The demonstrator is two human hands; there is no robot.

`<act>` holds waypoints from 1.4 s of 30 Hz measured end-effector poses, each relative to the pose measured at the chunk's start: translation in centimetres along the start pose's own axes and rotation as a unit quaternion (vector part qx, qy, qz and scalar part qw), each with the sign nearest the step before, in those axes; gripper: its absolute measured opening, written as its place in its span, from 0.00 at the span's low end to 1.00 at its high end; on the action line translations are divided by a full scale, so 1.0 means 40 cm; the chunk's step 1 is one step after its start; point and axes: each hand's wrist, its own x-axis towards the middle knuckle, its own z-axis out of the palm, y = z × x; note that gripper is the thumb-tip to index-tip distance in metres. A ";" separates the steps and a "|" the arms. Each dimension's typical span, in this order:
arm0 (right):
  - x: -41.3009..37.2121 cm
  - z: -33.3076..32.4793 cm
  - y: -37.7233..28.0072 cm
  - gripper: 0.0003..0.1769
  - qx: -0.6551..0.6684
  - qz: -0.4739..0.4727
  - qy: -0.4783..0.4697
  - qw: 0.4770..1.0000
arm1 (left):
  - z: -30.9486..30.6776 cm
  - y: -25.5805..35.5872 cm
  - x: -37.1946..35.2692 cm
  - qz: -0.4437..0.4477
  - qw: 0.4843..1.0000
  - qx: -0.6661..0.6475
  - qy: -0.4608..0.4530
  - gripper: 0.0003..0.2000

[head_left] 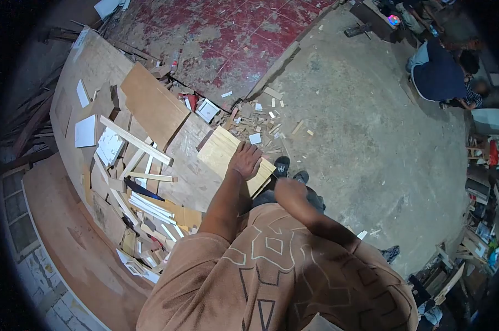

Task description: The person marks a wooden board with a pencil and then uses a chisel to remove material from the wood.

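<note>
My left hand (pixel 246 160) lies on a pale wooden board (pixel 220 150), its palm down and its fingers stretched over the top face. This board rests at the edge of a large worktable (pixel 190 144), close in front of my body. My right hand (pixel 291 192) is closed in a fist just beyond the board's near right corner. Whatever it holds, if anything, is hidden behind the fist. A brown wooden panel (pixel 151 103) lies farther along the table.
Wood strips (pixel 136 140), white pieces (pixel 85 131) and a dark-blue handsaw-like tool (pixel 143 189) clutter the table's left. Offcuts (pixel 263 118) litter the floor beyond the board. My shoes (pixel 282 165) stand below. Another person in dark clothing (pixel 439 71) is at the far right.
</note>
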 end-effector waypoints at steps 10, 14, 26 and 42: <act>-0.008 0.084 0.089 0.13 0.051 -0.016 0.040 0.998 | 0.000 -0.004 0.000 0.004 1.000 -0.023 -0.012 0.12; -0.059 0.067 0.096 0.13 0.043 0.015 0.010 0.999 | -0.007 -0.005 0.000 0.017 0.999 -0.031 0.017 0.12; 0.014 0.142 0.132 0.14 0.041 -0.006 0.012 0.999 | -0.015 -0.001 0.004 0.011 1.000 -0.010 -0.005 0.14; 0.068 0.188 0.143 0.13 0.066 -0.044 0.064 0.995 | -0.007 -0.004 0.006 0.013 0.999 -0.035 0.006 0.12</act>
